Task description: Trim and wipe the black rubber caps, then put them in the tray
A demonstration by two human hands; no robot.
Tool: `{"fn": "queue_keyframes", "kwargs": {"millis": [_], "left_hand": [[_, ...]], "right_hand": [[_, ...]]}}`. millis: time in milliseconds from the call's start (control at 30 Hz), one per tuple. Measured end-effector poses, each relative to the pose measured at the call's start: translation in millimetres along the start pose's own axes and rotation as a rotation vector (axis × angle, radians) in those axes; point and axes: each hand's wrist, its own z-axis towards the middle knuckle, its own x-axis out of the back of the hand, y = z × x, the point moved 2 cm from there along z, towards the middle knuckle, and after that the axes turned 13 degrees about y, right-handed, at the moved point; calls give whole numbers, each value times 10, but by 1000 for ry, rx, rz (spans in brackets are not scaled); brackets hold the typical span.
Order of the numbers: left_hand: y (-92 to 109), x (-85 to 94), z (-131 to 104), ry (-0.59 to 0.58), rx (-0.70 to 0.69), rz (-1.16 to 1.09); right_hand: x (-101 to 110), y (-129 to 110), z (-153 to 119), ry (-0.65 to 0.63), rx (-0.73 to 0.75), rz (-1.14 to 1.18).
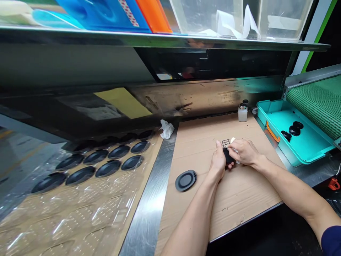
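Observation:
Over the cardboard sheet (197, 209), my left hand (218, 160) is closed around a black rounded plastic part (228, 155), which is partly covered by my fingers. My right hand (243, 151) is closed against the same part, its fingertips on the upper side. A white cloth-like piece (232, 140) pokes out from the right hand's fingers, mostly hidden. To the left of my left forearm, a dark grey oval plastic part (185, 180) with a raised ring lies flat on the cardboard.
At left, a clear plastic tray (87, 209) carries rows of black oval parts (108, 168). A crumpled white tissue (167, 129) lies beside it. A small dispenser bottle (242, 113) stands behind. A turquoise bin (306, 142) at right holds several black parts, near a green conveyor belt (319, 103). A metal shelf (170, 40) overhangs.

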Motion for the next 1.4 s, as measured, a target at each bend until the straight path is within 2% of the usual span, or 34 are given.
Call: {"fn": "queue_keyframes", "kwargs": {"millis": [167, 333, 533, 800, 900, 1067, 1233, 1400], "left_hand": [[-16, -1, 16, 3, -44, 37], [-12, 2, 7, 8, -53, 60], [-20, 3, 1, -12, -83, 35], [30, -17, -103, 6, -140, 180], [40, -25, -136, 24, -163, 242], [29, -32, -137, 15, -151, 201], [39, -33, -148, 15, -136, 206], [19, -17, -153, -7, -186, 242]], "right_hand": [[-11, 19, 2, -5, -26, -63], [-33, -30, 2, 10, 60, -52], [-41, -73, -19, 59, -43, -34], [28, -27, -13, 15, -170, 63], [50, 33, 14, 8, -150, 176], [58, 136, 40, -3, -53, 302], [39, 106, 27, 7, -5, 218], [5, 62, 1, -8, -69, 69]]}}
